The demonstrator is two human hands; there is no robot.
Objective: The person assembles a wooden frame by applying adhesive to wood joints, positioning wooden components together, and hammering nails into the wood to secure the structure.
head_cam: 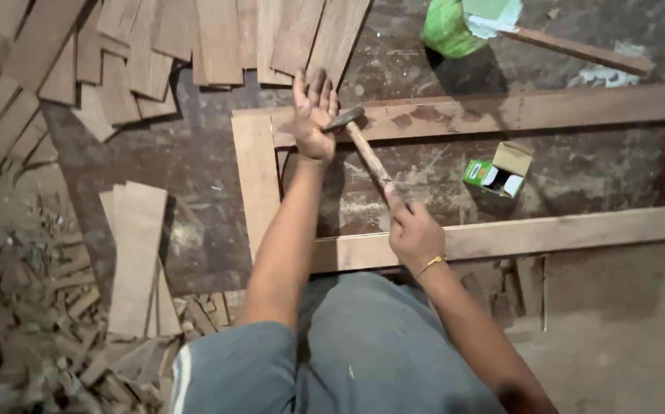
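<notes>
a person's right hand [413,230] grips a hammer [363,146] by its handle, head at the wooden frame [455,115] corner, beside the left hand [313,115] resting open-fingered there, apparently mid-nailing; the next strike needs careful aim.

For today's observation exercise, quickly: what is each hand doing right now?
Left hand: open, fingers spread, resting on the wooden frame near its corner.
Right hand: closed around the hammer handle.
</notes>
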